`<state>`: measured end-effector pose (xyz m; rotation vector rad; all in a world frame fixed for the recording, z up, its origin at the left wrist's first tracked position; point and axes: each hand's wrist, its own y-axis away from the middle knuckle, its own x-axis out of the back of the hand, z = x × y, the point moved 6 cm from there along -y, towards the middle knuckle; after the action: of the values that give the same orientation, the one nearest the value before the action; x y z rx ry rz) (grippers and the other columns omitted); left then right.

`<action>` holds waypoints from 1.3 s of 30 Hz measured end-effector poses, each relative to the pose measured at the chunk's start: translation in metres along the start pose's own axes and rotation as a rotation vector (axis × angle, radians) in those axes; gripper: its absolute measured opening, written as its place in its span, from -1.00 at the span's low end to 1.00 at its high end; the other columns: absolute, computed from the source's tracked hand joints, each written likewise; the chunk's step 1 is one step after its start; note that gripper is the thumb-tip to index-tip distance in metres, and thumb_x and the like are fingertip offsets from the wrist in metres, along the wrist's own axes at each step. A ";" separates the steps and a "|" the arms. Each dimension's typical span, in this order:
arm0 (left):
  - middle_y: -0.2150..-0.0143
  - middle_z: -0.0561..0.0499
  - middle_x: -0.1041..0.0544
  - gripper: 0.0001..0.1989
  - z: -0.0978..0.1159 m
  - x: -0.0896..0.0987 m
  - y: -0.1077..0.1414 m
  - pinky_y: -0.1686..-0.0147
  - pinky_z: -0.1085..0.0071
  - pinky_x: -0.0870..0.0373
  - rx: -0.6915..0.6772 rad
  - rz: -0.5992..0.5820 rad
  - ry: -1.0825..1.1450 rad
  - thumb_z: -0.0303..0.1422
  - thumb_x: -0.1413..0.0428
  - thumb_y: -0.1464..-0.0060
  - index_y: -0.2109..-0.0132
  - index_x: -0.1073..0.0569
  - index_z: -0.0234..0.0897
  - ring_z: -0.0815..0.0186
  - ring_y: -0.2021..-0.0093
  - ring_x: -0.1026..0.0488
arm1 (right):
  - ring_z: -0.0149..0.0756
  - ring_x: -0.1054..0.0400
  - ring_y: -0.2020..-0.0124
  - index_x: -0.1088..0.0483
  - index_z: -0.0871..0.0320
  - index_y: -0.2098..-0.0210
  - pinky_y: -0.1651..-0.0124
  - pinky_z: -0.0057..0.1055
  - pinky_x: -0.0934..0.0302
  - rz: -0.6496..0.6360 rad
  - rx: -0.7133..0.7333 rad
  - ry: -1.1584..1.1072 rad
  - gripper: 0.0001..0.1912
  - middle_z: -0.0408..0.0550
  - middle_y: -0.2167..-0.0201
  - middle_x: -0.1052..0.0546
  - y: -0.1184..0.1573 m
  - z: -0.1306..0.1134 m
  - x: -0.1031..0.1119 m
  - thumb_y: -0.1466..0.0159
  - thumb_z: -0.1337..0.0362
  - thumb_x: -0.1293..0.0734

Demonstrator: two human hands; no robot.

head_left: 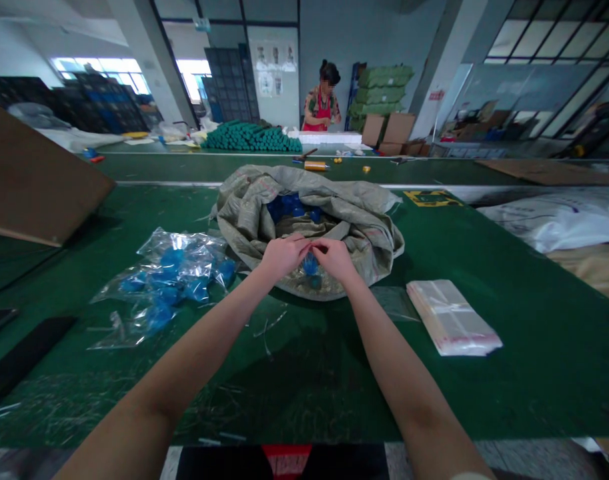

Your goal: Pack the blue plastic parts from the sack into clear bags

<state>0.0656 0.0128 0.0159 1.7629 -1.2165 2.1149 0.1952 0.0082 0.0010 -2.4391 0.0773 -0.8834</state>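
My left hand and my right hand meet over the near rim of a grey-green woven sack. Pinched between the fingertips of both is the top of a small clear plastic bag with a blue piece inside, hanging down. More blue pieces lie within the open sack. To the left is a pile of filled clear bags, each with something blue in it. A tied stack of flat clear bags rests right of my right hand, beside a single flat bag.
A cardboard sheet leans at the left, above a black flat object. White sacks lie at the right edge. Beyond, a co-worker in a red apron stands behind a pile of green rolls. An orange cylinder lies on the far strip.
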 end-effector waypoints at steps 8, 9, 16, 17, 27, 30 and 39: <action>0.12 -0.06 -0.59 -0.71 0.000 -0.001 -0.003 0.36 0.39 -0.36 -0.003 0.020 0.019 -0.27 0.05 -0.29 0.13 -0.56 -0.23 0.24 0.20 -0.54 | -0.27 -0.50 0.26 -0.58 0.12 0.32 0.10 -0.37 -0.31 -0.018 -0.002 -0.018 -0.83 -0.10 0.30 -0.65 -0.001 0.002 0.001 -0.21 0.40 -0.33; 0.13 -0.06 -0.58 -0.73 -0.001 -0.002 -0.003 0.36 0.39 -0.36 0.006 0.025 0.037 -0.29 0.03 -0.27 0.13 -0.55 -0.24 0.24 0.20 -0.54 | -0.27 -0.50 0.27 -0.58 0.12 0.32 0.10 -0.37 -0.31 -0.022 -0.007 -0.024 -0.83 -0.10 0.30 -0.65 -0.001 0.001 0.002 -0.21 0.41 -0.33; 0.22 -0.05 -0.55 -0.88 -0.007 -0.009 -0.004 0.24 0.39 -0.38 0.063 0.098 0.252 -0.40 -0.06 -0.15 0.24 -0.51 -0.26 0.27 0.23 -0.49 | -0.29 -0.50 0.28 -0.58 0.14 0.32 0.12 -0.38 -0.30 -0.033 -0.022 -0.058 -0.84 -0.10 0.31 -0.64 -0.001 0.002 0.001 -0.20 0.41 -0.33; 0.23 -0.04 -0.54 -0.89 -0.008 -0.010 -0.003 0.23 0.39 -0.38 0.064 0.109 0.286 -0.41 -0.07 -0.14 0.25 -0.50 -0.26 0.27 0.24 -0.48 | -0.29 -0.49 0.30 -0.58 0.14 0.33 0.13 -0.38 -0.30 -0.036 -0.024 -0.064 -0.84 -0.10 0.32 -0.64 -0.001 0.002 0.001 -0.21 0.40 -0.33; 0.28 -0.02 -0.50 -0.94 -0.011 -0.017 -0.002 0.30 0.43 -0.34 0.064 0.161 0.466 -0.44 -0.08 -0.12 0.29 -0.46 -0.28 0.32 0.30 -0.43 | -0.28 -0.47 0.31 -0.59 0.16 0.32 0.17 -0.38 -0.26 -0.058 -0.004 -0.033 -0.83 -0.07 0.33 -0.63 -0.001 0.002 0.001 -0.23 0.36 -0.32; 0.30 -0.01 -0.50 -0.95 -0.009 -0.018 -0.002 0.30 0.43 -0.35 0.076 0.185 0.518 -0.47 -0.08 -0.09 0.30 -0.45 -0.28 0.31 0.28 -0.43 | -0.29 -0.46 0.32 -0.58 0.14 0.35 0.17 -0.39 -0.25 -0.032 0.005 -0.005 -0.82 -0.09 0.34 -0.63 -0.001 0.002 0.001 -0.23 0.37 -0.31; 0.31 0.00 -0.49 -0.94 -0.007 -0.023 -0.001 0.28 0.42 -0.36 0.107 0.205 0.608 -0.49 -0.08 -0.08 0.31 -0.44 -0.28 0.32 0.29 -0.42 | -0.32 -0.43 0.36 -0.58 0.13 0.38 0.21 -0.40 -0.23 -0.029 -0.056 -0.046 -0.81 -0.13 0.39 -0.61 -0.001 0.009 0.001 -0.22 0.33 -0.29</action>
<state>0.0680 0.0264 -0.0034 0.9184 -1.1494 2.5897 0.2011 0.0131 -0.0032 -2.5173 0.0511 -0.8474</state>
